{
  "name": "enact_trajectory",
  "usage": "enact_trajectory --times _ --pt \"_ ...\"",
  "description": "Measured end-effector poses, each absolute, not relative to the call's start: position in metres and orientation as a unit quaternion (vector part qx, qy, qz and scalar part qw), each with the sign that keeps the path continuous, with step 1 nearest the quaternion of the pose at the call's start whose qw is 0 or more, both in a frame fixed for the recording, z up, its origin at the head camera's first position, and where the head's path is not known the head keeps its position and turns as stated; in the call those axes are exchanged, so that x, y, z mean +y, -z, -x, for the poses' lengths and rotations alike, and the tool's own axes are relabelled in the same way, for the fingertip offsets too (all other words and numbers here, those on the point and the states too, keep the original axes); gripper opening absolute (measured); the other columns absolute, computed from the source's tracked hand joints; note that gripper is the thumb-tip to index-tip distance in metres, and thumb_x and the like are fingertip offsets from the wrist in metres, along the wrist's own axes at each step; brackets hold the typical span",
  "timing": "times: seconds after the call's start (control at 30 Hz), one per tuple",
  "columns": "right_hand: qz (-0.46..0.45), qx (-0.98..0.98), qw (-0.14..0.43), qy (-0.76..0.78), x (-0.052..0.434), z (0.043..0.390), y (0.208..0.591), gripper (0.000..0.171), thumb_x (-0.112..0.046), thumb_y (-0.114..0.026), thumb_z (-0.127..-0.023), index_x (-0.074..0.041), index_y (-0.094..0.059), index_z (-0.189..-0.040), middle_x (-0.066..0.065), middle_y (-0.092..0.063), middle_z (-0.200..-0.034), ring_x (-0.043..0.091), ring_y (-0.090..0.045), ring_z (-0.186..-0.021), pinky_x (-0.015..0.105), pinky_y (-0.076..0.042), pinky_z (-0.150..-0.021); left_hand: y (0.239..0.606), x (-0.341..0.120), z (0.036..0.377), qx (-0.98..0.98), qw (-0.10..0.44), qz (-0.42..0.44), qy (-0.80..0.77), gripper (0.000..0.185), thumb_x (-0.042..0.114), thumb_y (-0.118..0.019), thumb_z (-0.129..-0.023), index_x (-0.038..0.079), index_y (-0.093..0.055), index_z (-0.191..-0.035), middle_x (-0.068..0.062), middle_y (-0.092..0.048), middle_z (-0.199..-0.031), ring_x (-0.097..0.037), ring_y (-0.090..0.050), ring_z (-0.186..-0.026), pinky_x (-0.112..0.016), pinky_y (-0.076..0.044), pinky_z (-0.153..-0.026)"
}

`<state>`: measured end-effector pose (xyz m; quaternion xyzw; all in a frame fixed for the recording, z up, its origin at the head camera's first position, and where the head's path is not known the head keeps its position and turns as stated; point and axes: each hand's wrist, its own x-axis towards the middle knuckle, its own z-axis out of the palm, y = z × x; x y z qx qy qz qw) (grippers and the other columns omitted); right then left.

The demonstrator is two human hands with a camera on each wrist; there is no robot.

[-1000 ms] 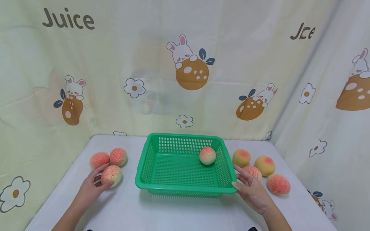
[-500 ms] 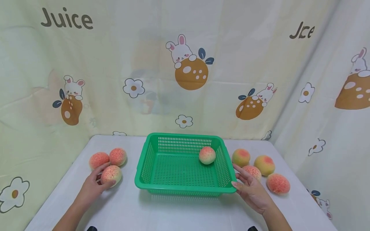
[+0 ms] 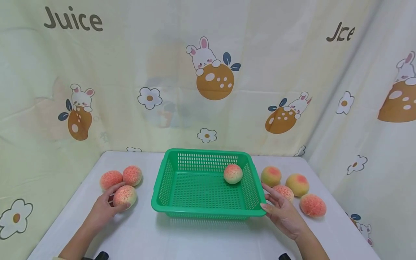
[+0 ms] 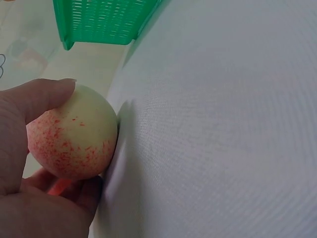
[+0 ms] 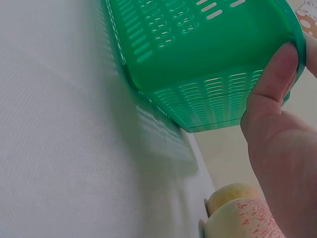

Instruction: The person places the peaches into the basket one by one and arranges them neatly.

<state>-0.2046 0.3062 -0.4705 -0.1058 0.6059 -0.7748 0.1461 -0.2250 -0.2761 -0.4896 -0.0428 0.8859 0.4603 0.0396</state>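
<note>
Head view: left hand is wrapped around the nearest peach of a cluster of three on the left of the table, the peach resting on the cloth; two more peaches sit just behind it. Right hand rests against the near right corner of the green basket, thumb on the rim and fingers mostly straight, holding nothing closed. One peach already lies inside the basket, toward its far right. Four more sit to the basket's right. Left wrist view: thumb and fingers curl round the peach (contact plain, peach touching the cloth). Right wrist view: thumb presses the basket at its rim. Risk, as I judge it: the round peach could slip from a loose grip and roll off the table edge, or the light basket could slide if the right hand pushes. White cloth covers the table; a cream curtain printed with rabbits, flowers and "Juice" hangs behind and on both sides.
</note>
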Motion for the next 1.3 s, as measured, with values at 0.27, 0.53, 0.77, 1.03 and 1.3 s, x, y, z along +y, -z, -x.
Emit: enact_trajectory --times 0.27,0.53,0.77,1.03,1.3 --pt "0.096 0.615 0.144 0.770 0.306 0.204 0.469 0.071 0.002 -0.054 -0.103 -0.015 -0.023 -0.164 -0.003 -0.054 -0.121 0.006 -0.062 -0.109 0.024 -0.057 -0.095 0.489 -0.276 0.225 0.883 0.033 0.041 -0.465 0.085 0.031 -0.083 -0.087 0.016 -0.037 -0.157 -0.024 -0.046 -0.150 -0.040 -0.052 -0.128 -0.042 -0.054 -0.094" --pt "0.086 0.616 0.144 0.770 0.305 0.204 0.469 0.072 0.002 -0.055 -0.102 -0.016 -0.023 -0.164 -0.004 -0.054 -0.121 0.006 -0.062 -0.108 0.024 -0.058 -0.094 0.490 -0.273 0.224 0.880 0.029 0.036 -0.472 0.085 0.032 -0.085 -0.085 0.017 -0.040 -0.156 -0.021 -0.045 -0.151 -0.039 -0.051 -0.128 -0.040 -0.054 -0.094" --pt "0.096 0.615 0.142 0.769 0.306 0.205 0.472 0.071 0.003 -0.054 -0.102 -0.016 -0.024 -0.164 -0.003 -0.055 -0.122 0.006 -0.063 -0.109 0.024 -0.058 -0.094 0.484 -0.269 0.222 0.876 0.025 0.028 -0.481 0.086 0.032 -0.085 -0.085 0.018 -0.039 -0.156 -0.019 -0.047 -0.148 -0.035 -0.052 -0.126 -0.031 -0.053 -0.088" --pt "0.107 0.612 0.141 0.771 0.306 0.205 0.472 0.070 0.003 -0.054 -0.102 -0.015 -0.024 -0.163 -0.004 -0.053 -0.120 0.005 -0.061 -0.108 0.023 -0.058 -0.093 0.471 -0.263 0.220 0.870 -0.012 0.005 -0.493 0.085 0.025 -0.085 -0.085 0.013 -0.040 -0.156 -0.021 -0.055 -0.141 -0.033 -0.053 -0.125 -0.021 -0.052 -0.084" --pt "0.099 0.616 0.141 0.769 0.306 0.205 0.472 0.072 0.002 -0.055 -0.102 -0.014 -0.023 -0.164 -0.004 -0.052 -0.119 0.005 -0.060 -0.107 0.022 -0.058 -0.092 0.458 -0.258 0.217 0.862 -0.022 0.002 -0.506 0.083 0.026 -0.084 -0.086 0.012 -0.041 -0.155 -0.018 -0.054 -0.143 -0.019 -0.055 -0.115 -0.019 -0.053 -0.083"
